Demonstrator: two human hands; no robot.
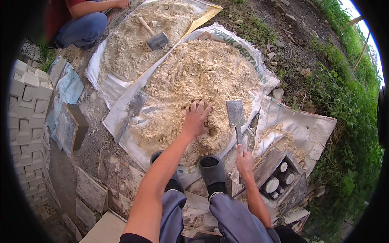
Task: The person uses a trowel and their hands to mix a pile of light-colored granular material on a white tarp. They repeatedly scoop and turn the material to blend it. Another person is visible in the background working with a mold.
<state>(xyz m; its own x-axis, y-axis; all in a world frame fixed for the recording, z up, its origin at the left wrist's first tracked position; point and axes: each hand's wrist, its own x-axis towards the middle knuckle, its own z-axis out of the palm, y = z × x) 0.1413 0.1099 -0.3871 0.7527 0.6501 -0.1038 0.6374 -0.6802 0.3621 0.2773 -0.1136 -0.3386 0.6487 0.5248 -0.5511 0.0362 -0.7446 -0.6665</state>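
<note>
tan heap (194, 69): crumbly, right under the left grip (196, 121), spreading above it and to both sides; sits on a white sack (115, 116).
left grip: fingers spread, palm down on the heap; no object seen in it, can't tell if crumbs are under the palm.
right grip (244, 159): wrapped round the handle of a flat-bladed tool (236, 114); grey blade above the grip, over the heap's right side, contact unclear.
peg box (269, 164): grey, just right of and below the right grip; pale round pegs inside.
mallet (157, 41): well above and left of the left grip, lying on a second heap (125, 56).
grey blocks (30, 97): stacked far left of the left grip.
co-worker (83, 29): far up and left of the left grip, knee bent.
heap, done: judged mostly broken up and spread.
heap, left: lumps show above the left grip, so probably partway; no packed fill made out in the box.
</note>
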